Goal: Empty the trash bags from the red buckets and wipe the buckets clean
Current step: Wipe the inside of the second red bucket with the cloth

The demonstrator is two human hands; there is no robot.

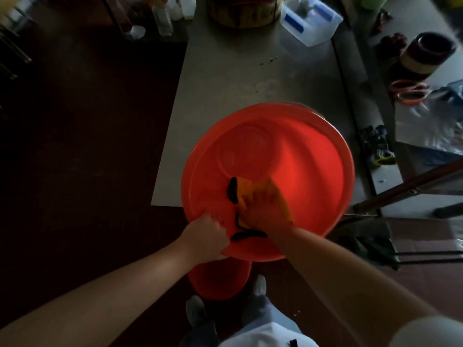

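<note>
Grey surface (225,78) ahead: my left hand (208,236) grips the near rim of the red bucket (313,171), tipped toward me at the surface's edge, while my right hand (263,211) presses an orange cloth (253,189) flat inside. I'd hold the rim steady and wipe overlapping arcs toward the base.

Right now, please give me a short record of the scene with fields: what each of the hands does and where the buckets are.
bucket in work: red bucket, mouth turned toward the camera, no bag visible inside
left hand: grips the near rim
right hand: inside the bucket, presses an orange cloth against the wall
other bucket: second red bucket, lower, by the person's feet
behind: grey table
</note>
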